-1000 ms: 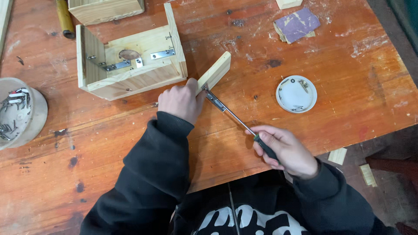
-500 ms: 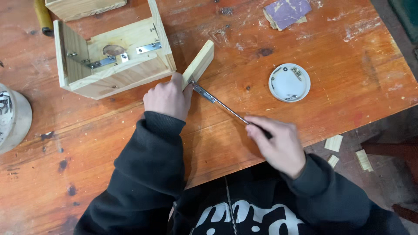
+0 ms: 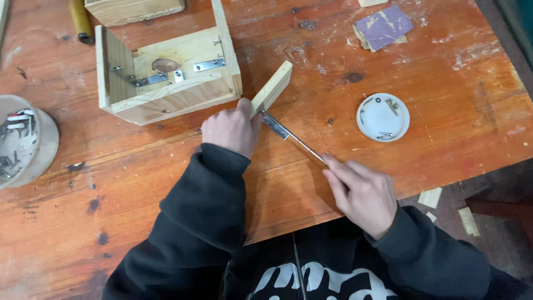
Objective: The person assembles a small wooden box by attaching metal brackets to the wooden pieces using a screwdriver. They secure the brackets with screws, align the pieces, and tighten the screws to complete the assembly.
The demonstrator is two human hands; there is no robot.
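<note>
On the counter (image 3: 433, 61) just in front of the open wooden box (image 3: 166, 72), my left hand (image 3: 230, 128) clamps the wood strip (image 3: 273, 88) while my right hand (image 3: 361, 191) grips the screwdriver (image 3: 308, 149) against its small hinge (image 3: 276, 125), which I judge is only partly fastened.

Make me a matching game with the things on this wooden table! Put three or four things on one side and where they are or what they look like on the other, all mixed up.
Things:
1. Wooden strip
2. Screwdriver
3. White round lid
4. Wooden box

Descriptions:
A. Lying on the table with small metal bits in it
B. Open, with metal brackets inside
C. Steadied by the left hand
D. Gripped by the right hand

Pairs: 1-C, 2-D, 3-A, 4-B
</note>
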